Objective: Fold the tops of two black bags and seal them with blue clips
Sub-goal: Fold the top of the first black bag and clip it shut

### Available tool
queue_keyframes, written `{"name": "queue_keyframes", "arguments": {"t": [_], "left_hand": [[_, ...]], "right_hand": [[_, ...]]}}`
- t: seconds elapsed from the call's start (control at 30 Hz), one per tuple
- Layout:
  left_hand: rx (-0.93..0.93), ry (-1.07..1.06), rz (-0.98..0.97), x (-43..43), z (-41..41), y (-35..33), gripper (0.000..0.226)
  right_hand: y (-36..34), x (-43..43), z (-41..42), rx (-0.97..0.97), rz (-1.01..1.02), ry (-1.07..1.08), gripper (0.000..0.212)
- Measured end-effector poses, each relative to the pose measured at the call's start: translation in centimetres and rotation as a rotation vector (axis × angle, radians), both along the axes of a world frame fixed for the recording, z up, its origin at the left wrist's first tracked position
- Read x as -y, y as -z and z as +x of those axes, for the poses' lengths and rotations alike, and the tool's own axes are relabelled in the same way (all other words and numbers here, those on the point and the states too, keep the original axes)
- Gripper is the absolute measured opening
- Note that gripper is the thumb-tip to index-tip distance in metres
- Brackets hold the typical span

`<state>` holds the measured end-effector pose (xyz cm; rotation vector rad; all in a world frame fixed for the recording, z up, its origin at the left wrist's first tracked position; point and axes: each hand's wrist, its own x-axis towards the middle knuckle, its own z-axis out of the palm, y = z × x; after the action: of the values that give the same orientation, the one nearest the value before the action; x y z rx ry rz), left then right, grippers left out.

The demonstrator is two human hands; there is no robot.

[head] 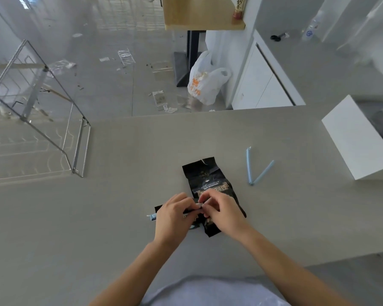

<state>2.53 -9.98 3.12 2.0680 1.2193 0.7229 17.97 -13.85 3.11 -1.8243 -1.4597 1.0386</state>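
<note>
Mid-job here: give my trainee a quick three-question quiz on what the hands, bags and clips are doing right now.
1. True or false: the spare blue clip lies open on the table.
2. Which side of the black bag is the white box on: A left, B right?
3. What are the left hand and right hand both working at?

Key: 1 true. 2 B. 3 A blue clip at a black bag's edge; whether it is latched cannot be told.

The person's left hand (171, 217) and right hand (219, 209) are bare, as are both forearms up to the near edge. A pale lilac garment (210, 292) covers the torso, softly creased.
</note>
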Motion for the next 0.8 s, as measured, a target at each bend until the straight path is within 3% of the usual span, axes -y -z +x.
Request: {"name": "queue_keyframes", "arguments": {"t": [0.27,0.47,0.6,0.8], "left_hand": [[-0.03,0.031,-0.023,0.0,-0.7,0.0,0.016],[-0.22,0.195,0.046,-1.2,-1.5,-0.5,0.014],[-0.255,0.149,0.048,-0.9,-1.9,-0.3,0.008],[-0.2,0.089,0.024,-0.2,-2.4,-0.1,0.011]], "right_hand": [[1.8,-0.4,-0.4,0.006,-0.103,0.026,0.018],[0.7,-0.3,0.0,0.084,-0.054,-0.082,0.013],[0.6,0.1,-0.7,0.258,0.04,-0.111,0.023],[1.0,0.1,-1.3,0.363,0.203,-0.186,0.01]]}}
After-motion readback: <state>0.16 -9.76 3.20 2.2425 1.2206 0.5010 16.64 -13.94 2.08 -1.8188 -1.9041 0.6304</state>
